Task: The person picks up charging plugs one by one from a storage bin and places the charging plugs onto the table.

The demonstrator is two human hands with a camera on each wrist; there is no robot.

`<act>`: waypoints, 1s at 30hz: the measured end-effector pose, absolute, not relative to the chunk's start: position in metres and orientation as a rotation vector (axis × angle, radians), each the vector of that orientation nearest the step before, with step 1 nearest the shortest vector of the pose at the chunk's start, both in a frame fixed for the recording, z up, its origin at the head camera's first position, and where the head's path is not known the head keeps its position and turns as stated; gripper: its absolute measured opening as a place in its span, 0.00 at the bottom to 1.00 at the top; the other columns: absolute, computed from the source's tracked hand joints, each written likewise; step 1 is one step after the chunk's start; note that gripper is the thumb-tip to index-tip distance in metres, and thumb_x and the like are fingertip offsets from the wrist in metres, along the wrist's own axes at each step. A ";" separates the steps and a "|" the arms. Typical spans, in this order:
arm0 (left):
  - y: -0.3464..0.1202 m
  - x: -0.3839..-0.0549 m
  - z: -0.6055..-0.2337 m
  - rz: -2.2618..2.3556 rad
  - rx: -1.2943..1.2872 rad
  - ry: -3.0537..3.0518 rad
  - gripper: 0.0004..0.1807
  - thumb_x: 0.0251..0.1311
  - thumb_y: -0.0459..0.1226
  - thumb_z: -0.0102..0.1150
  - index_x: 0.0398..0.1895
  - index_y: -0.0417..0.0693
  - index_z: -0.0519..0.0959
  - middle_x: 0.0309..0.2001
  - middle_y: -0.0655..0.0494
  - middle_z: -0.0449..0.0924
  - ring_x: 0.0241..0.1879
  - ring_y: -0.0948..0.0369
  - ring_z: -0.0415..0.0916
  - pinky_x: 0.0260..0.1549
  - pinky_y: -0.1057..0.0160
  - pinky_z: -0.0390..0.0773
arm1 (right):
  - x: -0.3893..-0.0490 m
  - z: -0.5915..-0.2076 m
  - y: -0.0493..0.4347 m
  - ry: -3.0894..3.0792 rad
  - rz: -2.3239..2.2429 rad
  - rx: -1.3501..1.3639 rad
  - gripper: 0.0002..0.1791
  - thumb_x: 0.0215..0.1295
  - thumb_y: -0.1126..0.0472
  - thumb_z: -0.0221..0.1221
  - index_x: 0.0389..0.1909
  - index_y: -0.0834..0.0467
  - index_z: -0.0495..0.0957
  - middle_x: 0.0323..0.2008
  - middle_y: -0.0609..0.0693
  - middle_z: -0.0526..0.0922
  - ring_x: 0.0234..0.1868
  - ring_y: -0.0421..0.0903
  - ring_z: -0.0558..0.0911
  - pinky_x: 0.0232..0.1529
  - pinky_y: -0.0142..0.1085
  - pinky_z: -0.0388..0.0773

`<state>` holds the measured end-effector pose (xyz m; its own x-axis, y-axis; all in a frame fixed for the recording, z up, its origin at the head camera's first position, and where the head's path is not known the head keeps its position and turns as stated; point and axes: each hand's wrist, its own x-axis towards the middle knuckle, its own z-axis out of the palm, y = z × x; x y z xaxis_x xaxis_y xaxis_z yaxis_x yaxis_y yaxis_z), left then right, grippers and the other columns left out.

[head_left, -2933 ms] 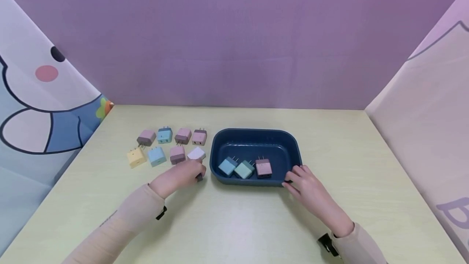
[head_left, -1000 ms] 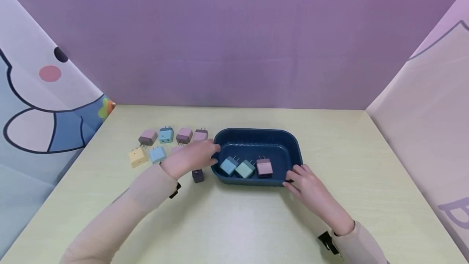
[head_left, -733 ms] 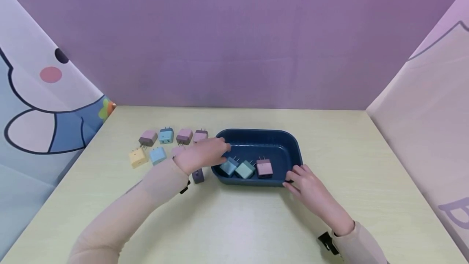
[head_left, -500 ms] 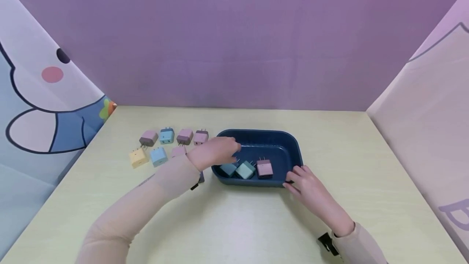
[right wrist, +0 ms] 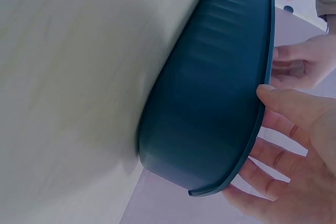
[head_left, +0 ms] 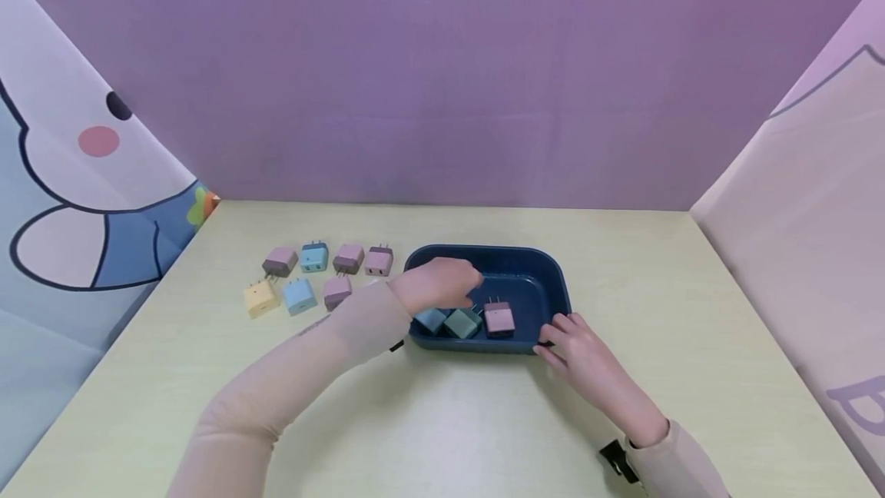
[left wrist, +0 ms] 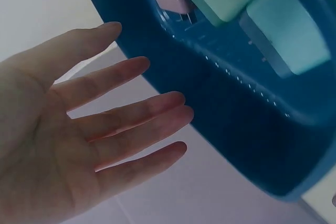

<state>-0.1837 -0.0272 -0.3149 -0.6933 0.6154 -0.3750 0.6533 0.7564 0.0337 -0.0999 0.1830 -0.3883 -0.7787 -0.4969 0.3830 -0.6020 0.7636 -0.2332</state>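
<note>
A dark blue plastic tray (head_left: 528, 290) stands mid-table, holding a blue plug adapter (head_left: 430, 320), a green plug adapter (head_left: 461, 324) and a pink plug adapter (head_left: 499, 320). Over its left part hovers my left hand (head_left: 441, 284). In the left wrist view that hand's fingers (left wrist: 131, 135) are spread and fairly straight, with nothing in the palm. At the tray's front right corner, my right hand (head_left: 584, 356) pinches the rim. The right wrist view has the thumb on the near side of the rim and the other fingers beyond it.
Left of the tray lie several more plug adapters: a yellow one (head_left: 261, 298), a light blue one (head_left: 299, 296), another blue one (head_left: 314, 257) and several pink ones, including a pink adapter (head_left: 337, 292) near my left sleeve (head_left: 311, 375). A purple wall (head_left: 442, 98) rises behind the table.
My left hand has moved right, from the white adapter beside the tray to over the tray. My sleeve now covers where the white and dark purple adapters lay. My right hand stays on the rim.
</note>
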 end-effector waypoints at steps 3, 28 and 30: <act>-0.019 -0.184 -0.317 -0.148 0.987 2.573 0.15 0.57 0.39 0.55 0.48 0.46 0.75 0.44 0.55 0.77 0.40 0.63 0.75 0.38 0.69 0.74 | -0.100 -0.388 0.183 -2.660 0.502 0.851 0.07 0.47 0.65 0.65 0.22 0.55 0.74 0.22 0.43 0.65 0.28 0.41 0.63 0.28 0.31 0.64; 0.021 -0.190 -0.348 0.066 1.077 2.405 0.08 0.59 0.39 0.52 0.26 0.47 0.77 0.22 0.59 0.73 0.24 0.63 0.69 0.26 0.70 0.68 | -0.101 -0.391 0.185 -2.593 0.506 0.883 0.09 0.45 0.65 0.66 0.21 0.55 0.73 0.21 0.44 0.64 0.27 0.40 0.62 0.27 0.29 0.60; 0.022 -0.190 -0.350 0.047 1.091 2.404 0.07 0.59 0.39 0.52 0.27 0.48 0.77 0.23 0.59 0.73 0.26 0.63 0.69 0.27 0.70 0.68 | -0.101 -0.392 0.185 -2.594 0.505 0.883 0.09 0.45 0.65 0.66 0.21 0.55 0.73 0.21 0.44 0.63 0.27 0.40 0.62 0.27 0.29 0.60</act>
